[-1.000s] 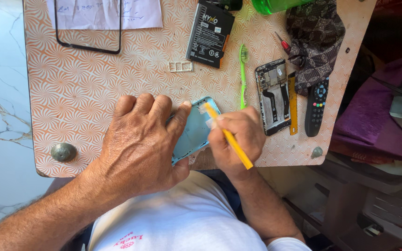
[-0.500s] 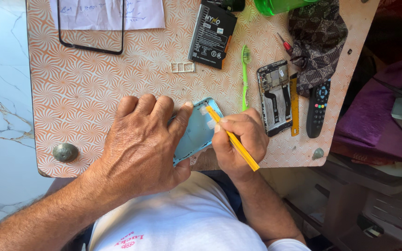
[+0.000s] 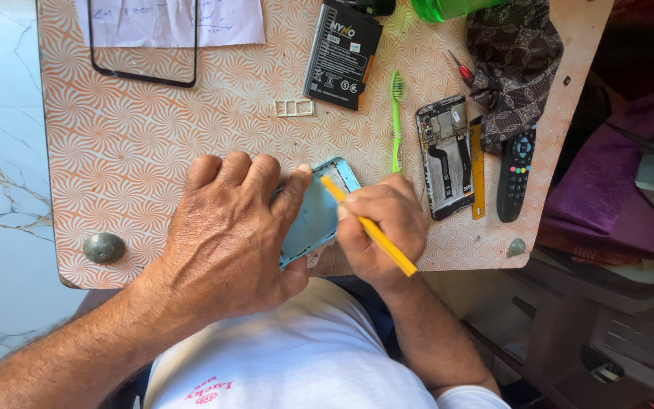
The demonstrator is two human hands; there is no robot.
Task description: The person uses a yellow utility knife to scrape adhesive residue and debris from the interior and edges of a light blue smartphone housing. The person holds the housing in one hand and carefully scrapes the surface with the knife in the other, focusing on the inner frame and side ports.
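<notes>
A light blue phone back cover (image 3: 318,212) lies at the near edge of the patterned table (image 3: 138,144). My left hand (image 3: 228,235) covers its left part and presses it down, thumb along its upper edge. My right hand (image 3: 380,227) grips a yellow stick-like tool (image 3: 372,229) like a pen, its tip touching the cover's inner face near the top right corner.
On the table lie an opened phone body (image 3: 446,155), a green toothbrush (image 3: 396,113), a black battery (image 3: 342,53), a small white tray frame (image 3: 295,107), a black glass frame (image 3: 143,45) over paper, a yellow ruler (image 3: 478,170), a remote (image 3: 516,174), a dark cloth (image 3: 516,53) and a red screwdriver (image 3: 461,70).
The yellow tool's tip has shifted slightly along the cover's upper right area. Both hands stay in the same place on the cover.
</notes>
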